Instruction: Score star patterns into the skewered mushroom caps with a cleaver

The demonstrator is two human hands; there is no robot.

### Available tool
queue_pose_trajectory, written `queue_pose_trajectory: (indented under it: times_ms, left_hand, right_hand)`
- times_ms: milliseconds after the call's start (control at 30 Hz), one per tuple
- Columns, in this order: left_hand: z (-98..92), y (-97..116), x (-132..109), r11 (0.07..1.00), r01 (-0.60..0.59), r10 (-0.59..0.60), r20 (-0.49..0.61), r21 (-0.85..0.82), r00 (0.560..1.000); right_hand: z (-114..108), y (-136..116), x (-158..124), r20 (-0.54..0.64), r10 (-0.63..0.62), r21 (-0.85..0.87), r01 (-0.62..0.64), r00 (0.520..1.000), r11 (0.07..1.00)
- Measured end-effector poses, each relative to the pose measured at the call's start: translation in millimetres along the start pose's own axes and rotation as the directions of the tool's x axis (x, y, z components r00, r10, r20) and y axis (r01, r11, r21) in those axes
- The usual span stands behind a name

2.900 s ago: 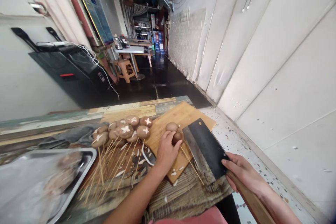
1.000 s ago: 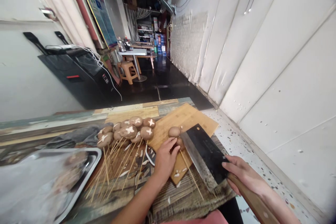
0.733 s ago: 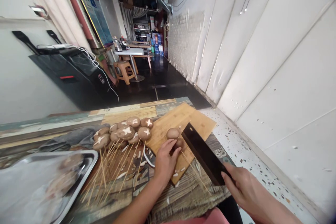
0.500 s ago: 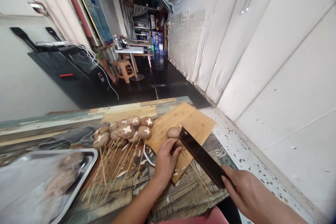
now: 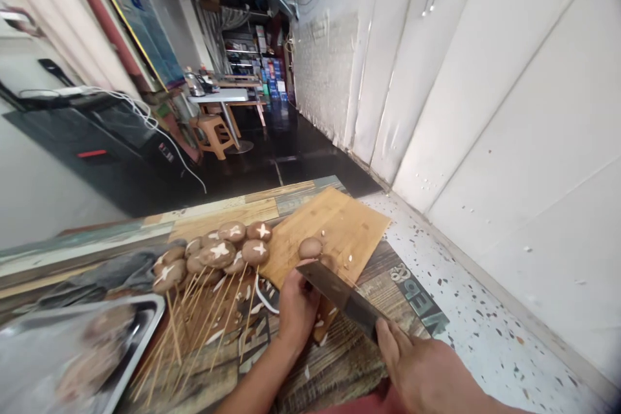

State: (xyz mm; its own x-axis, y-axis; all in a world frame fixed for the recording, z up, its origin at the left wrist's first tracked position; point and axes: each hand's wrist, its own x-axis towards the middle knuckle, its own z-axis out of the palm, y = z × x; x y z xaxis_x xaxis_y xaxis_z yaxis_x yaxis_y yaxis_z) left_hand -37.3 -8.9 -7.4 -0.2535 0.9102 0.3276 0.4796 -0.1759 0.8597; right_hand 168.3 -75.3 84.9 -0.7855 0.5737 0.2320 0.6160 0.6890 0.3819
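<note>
My right hand [image 5: 412, 356] grips the handle of a dark cleaver [image 5: 342, 294], its blade slanting up and left across the fingertips of my left hand [image 5: 298, 310]. Those left fingers are curled; whatever they hold is hidden behind the blade. Just beyond the blade, a plain brown mushroom [image 5: 310, 248] rests on the wooden cutting board [image 5: 334, 220]. A second mushroom [image 5: 330, 262] lies beside it, partly covered by the cleaver. Left of the board, several skewered mushrooms [image 5: 218, 252] with white crosses cut into their caps are piled up, their bamboo sticks [image 5: 220, 323] pointing toward me.
A metal tray [image 5: 158, 310] with a plastic bag stands at the left, near a grey cloth [image 5: 111, 275]. White mushroom scraps [image 5: 350, 259] are scattered on the board and table. A white wall [image 5: 485, 110] runs along the right; a stool [image 5: 212, 136] is farther back.
The cleaver has moved left and down from beside the mushrooms to in front of my left fingers. My left hand has drawn back slightly. The whole view has shifted a little.
</note>
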Motion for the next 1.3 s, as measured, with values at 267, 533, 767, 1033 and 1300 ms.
queue_pose_trajectory:
  times_ms: [267,533,767,1033,1300]
  left_hand:
    - [1.5,-1,-1,0.998,-0.015,0.014,-0.018,-0.063,1.0]
    - [0.1,3,-2,0.999,0.015,-0.017,-0.043,-0.044,0.999]
    - [2.6,-5,-2,0.994,-0.001,0.001,-0.003,-0.113,1.0]
    - [1.0,-9,-2,0.998,-0.046,0.048,-0.057,0.037,0.997]
    - [3.9,-6,0,0.991,-0.065,0.071,-0.046,0.119,0.996]
  right_hand:
    - [4,-16,-9,0.083,-0.025,-0.093,0.033,0.996,0.995]
    - [4,-17,-6,0.099,0.001,-0.085,0.007,0.995,0.996]
    - [4,-20,-6,0.1,-0.012,-0.102,0.022,0.995,0.995]
    - [6,-30,16,0.171,0.049,-0.12,-0.029,0.984,0.992]
    - [-27,26,2,0.232,0.171,0.398,-0.254,0.958,0.882]
